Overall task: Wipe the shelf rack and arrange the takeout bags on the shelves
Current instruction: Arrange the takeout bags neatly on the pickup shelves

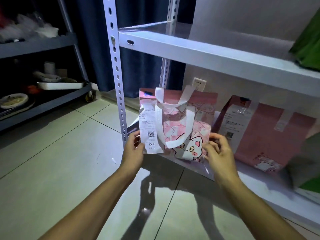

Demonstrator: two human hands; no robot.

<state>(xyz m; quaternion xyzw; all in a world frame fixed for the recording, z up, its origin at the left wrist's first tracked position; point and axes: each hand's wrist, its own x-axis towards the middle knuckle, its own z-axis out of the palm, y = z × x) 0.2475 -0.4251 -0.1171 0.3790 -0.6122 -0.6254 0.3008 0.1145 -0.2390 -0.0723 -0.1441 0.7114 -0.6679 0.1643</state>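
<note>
A pink takeout bag (178, 122) with a cat drawing, white handles and a receipt marked 046 stands at the left end of the bottom shelf (259, 193) of the white shelf rack (119, 84). My left hand (134, 149) grips the bag's lower left edge at the receipt. My right hand (219, 149) is at the bag's lower right corner, fingers curled against its edge. A second pink takeout bag (270, 135) leans on the same shelf to the right.
The upper white shelf (207, 54) carries a green bag (308, 44) at its right end. Another green bag (311, 186) shows at the far right below. A dark cart (43, 101) with trays and plates stands left. A wall socket (199, 84) sits behind the bag.
</note>
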